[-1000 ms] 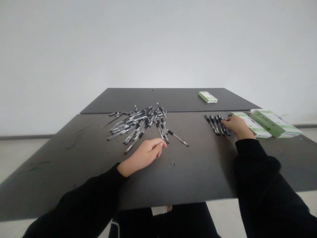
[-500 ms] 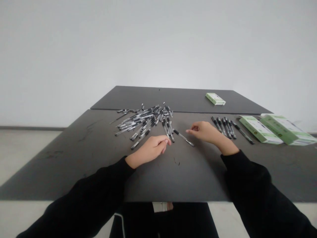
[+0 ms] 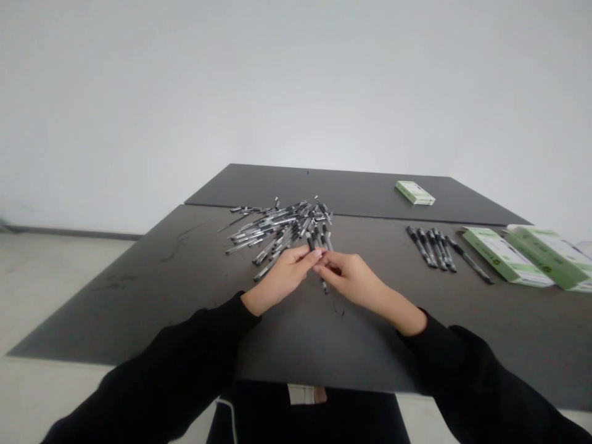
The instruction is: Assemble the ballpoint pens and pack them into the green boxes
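In front of the pile, my two hands meet around a pen (image 3: 324, 286). It stands steeply between them, and its lower end shows beneath my fingers. My left hand (image 3: 287, 274) pinches from the left, thumb on top. From the right, the fingers of my right hand (image 3: 358, 280) close on the same spot and hide the pen's middle. Just beyond my fingertips lies a heap of black and clear pens (image 3: 287, 225), pointing in many directions. Whether one pen or more is in my fingers is hard to make out.
To the right lies a row of several pens (image 3: 435, 246), with a single pen (image 3: 470, 262) slanting beside it. Farther right are two green-and-white boxes, a nearer box (image 3: 504, 259) and an outer box (image 3: 555, 253). Another small box (image 3: 415, 192) sits on the rear table.
My right hand has moved left to meet my left hand. The pen that lay alone between them is off that spot, and both hands now grip a pen. The view has shifted slightly.
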`<state>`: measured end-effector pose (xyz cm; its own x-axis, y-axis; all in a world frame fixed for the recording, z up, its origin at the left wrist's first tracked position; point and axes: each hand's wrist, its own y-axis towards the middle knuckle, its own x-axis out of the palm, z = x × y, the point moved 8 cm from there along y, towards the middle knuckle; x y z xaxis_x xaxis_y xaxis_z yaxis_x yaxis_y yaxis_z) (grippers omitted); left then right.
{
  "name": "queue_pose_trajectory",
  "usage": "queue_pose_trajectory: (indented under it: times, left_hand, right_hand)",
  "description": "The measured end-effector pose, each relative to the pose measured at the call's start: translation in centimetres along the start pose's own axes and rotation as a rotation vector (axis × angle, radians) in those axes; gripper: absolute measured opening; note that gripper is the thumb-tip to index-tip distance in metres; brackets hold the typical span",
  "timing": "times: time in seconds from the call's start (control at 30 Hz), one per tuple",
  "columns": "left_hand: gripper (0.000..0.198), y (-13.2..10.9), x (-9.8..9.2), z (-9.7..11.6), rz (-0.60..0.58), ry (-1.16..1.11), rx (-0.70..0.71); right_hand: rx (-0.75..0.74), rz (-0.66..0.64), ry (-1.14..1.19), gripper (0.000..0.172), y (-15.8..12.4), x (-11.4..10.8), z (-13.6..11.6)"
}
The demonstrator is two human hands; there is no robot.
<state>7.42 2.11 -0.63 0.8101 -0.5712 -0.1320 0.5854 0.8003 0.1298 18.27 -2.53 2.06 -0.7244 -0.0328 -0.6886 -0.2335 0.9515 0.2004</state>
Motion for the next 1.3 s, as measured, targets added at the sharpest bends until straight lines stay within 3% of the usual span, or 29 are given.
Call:
queue_pose_trajectory:
  times: [0.1,0.17,0.23,0.37,0.5,0.67,0.87,1.0,1.07,1.13,1.23,1.3]
  left_hand:
    - [0.043,0.2,-1.6,-0.9,0.138,-0.046,-0.081]
    - [0.042,0.2,-2.8,-1.3,0.228,-0.063,-0.128]
    - [0.041,0.2,-3.5,-1.3,0.260,-0.076,-0.148]
    - [0.040,0.3,-3.5,-1.5,0.242,-0.120,-0.181]
    - [0.039,0.5,-3.6,-1.8,0.256,-0.090,-0.193]
    - [0.039,0.4,-3.6,-2.1,0.258,-0.072,-0.203]
    - [0.041,0.5,-3.4,-2.2,0.241,-0.015,-0.176]
    - [0.043,0.7,-3.5,-2.2,0.228,0.037,-0.159]
    - [0.042,0.8,-3.1,-1.7,0.180,0.067,-0.105]
    - [0.042,0.7,-2.1,-1.0,0.082,0.070,-0.042]
    - [0.041,0.0,0.0,0.2,-0.100,0.055,0.024]
    - [0.041,-0.6,1.0,0.8,-0.176,0.092,0.061]
  right_hand:
    - [0.009,-0.026,0.026,0.039,1.8,0.5,0.7]
    - [0.105,0.077,-0.061,0.039,3.9,-1.9,3.5]
    - [0.260,0.189,-0.271,0.027,6.4,-5.1,7.2]
    - [0.360,0.200,-0.421,0.024,11.6,-8.1,11.7]
    - [0.396,0.113,-0.512,0.031,15.1,-7.4,13.4]
    - [0.441,0.031,-0.595,0.035,17.5,-5.8,14.0]
    - [0.423,-0.003,-0.639,0.027,18.4,-5.2,13.2]
    - [0.396,0.074,-0.623,0.018,17.3,-6.8,10.7]
    - [0.348,0.135,-0.601,0.025,15.9,-7.9,8.8]
    - [0.241,0.211,-0.441,0.034,13.8,-8.6,6.5]
    - [0.026,0.301,0.121,0.035,9.3,-9.0,3.0]
    - [-0.037,0.299,0.383,0.035,6.2,-8.7,1.2]
